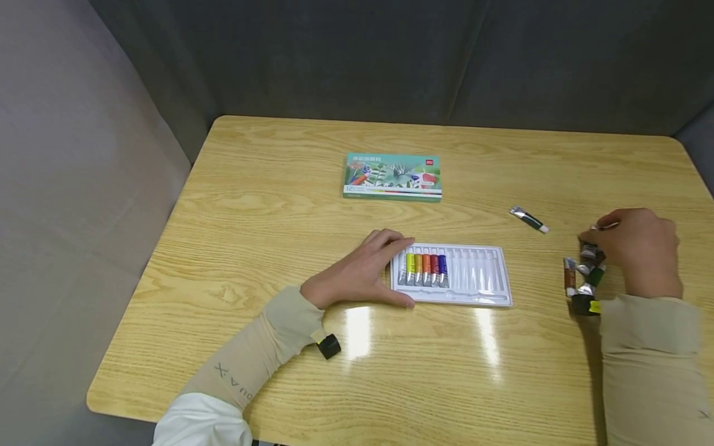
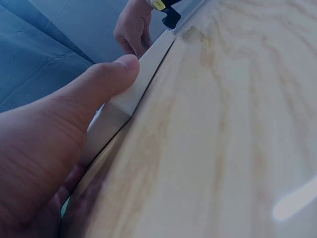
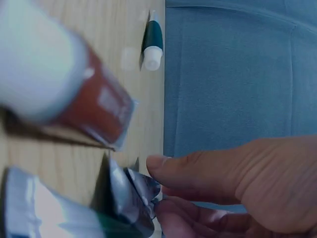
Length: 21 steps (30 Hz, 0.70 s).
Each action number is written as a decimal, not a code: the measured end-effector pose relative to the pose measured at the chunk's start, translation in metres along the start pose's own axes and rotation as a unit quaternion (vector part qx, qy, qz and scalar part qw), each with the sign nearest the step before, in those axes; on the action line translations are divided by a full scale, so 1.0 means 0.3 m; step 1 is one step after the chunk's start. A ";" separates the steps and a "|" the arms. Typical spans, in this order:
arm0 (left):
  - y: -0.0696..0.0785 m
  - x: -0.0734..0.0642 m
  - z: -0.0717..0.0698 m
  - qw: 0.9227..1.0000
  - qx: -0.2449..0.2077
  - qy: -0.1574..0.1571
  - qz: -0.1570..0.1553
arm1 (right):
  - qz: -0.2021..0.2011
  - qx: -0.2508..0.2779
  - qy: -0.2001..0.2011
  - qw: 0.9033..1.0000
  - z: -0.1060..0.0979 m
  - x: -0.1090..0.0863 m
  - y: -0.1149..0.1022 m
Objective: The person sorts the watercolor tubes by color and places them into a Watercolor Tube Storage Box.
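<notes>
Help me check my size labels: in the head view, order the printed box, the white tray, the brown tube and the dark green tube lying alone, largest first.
1. White tray
2. Printed box
3. Brown tube and dark green tube: too alike in apparent size to rank.

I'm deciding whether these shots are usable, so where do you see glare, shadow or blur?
Head view: two bright reflections on the glossy wooden table below the rectangular white plastic tray, and a dark shadow along the beige right sleeve; left wrist view: a white glare streak at lower right; right wrist view: the brown, white-capped paint tube up close is blurred.
</notes>
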<state>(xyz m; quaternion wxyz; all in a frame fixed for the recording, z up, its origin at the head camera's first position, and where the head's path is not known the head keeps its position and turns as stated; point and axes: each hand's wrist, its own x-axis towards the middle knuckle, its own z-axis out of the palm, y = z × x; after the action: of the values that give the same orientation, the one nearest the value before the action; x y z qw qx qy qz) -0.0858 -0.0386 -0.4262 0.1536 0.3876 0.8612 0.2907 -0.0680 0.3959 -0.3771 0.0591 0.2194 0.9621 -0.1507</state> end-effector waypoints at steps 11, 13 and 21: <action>0.001 0.001 -0.001 1.000 -0.003 0.002 -0.002 | -0.014 -0.003 -0.023 1.000 0.006 0.000 -0.021; 0.000 0.001 0.000 1.000 -0.003 0.003 -0.002 | -0.020 -0.008 -0.030 0.999 0.006 0.001 -0.024; -0.002 0.000 0.002 1.000 -0.003 0.002 0.001 | -0.042 0.003 -0.046 0.998 0.014 0.009 -0.025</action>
<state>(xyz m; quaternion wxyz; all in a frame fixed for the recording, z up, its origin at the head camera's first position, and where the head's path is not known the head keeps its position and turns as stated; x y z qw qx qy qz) -0.0858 -0.0386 -0.4272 0.1529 0.3876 0.8602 0.2940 -0.0735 0.3891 -0.3796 0.0967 0.1722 0.9662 -0.1659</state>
